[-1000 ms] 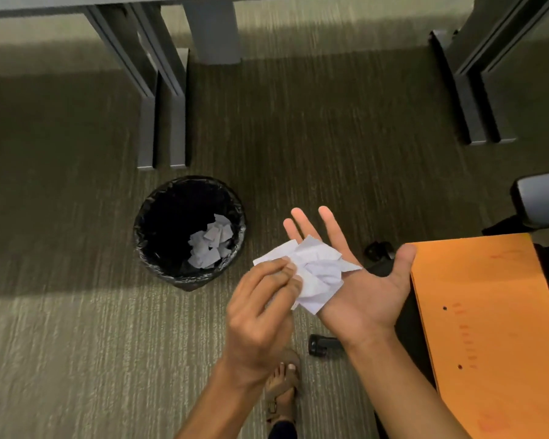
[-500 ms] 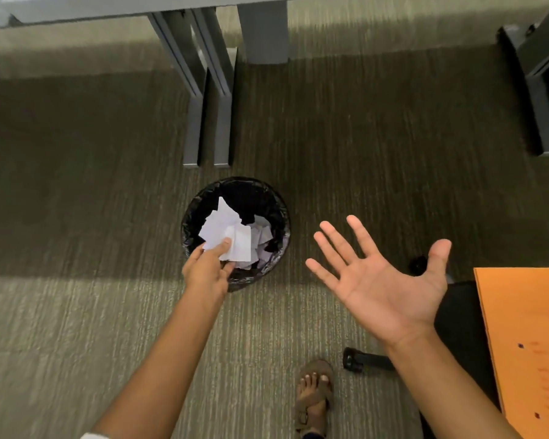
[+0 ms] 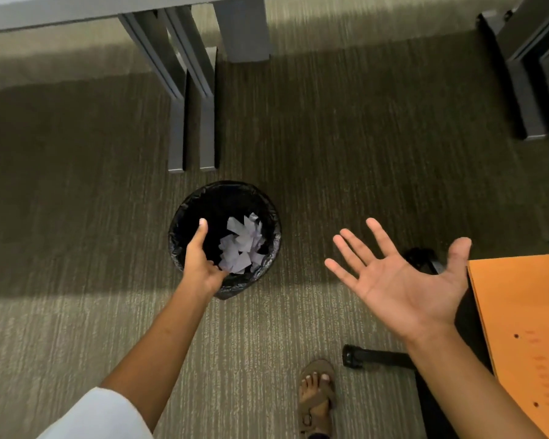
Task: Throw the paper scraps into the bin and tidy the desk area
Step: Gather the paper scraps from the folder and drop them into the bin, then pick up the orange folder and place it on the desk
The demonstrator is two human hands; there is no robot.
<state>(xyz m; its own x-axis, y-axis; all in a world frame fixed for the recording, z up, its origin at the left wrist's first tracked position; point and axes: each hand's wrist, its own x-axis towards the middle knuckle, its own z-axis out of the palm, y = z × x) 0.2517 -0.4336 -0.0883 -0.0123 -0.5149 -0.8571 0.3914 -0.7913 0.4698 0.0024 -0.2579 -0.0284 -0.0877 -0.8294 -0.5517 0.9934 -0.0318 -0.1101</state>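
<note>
A round bin point(image 3: 175, 248) lined with a black bag stands on the carpet in the middle of the view. White paper scraps point(image 3: 242, 245) lie inside it, toward its right side. My left hand point(image 3: 200, 258) hangs over the bin's near left rim, fingers apart, with nothing in it. My right hand point(image 3: 400, 277) floats to the right of the bin, palm up, fingers spread and empty.
An orange desk top point(image 3: 526, 327) fills the lower right. Black chair base legs point(image 3: 377, 359) lie beside it on the carpet. Grey desk legs point(image 3: 191, 99) stand just behind the bin, more point(image 3: 533, 77) at top right. My sandalled foot point(image 3: 317, 397) is at the bottom.
My left hand carried the scraps from my right palm to the bin and let them go; they now lie inside. My right hand stays open and empty.
</note>
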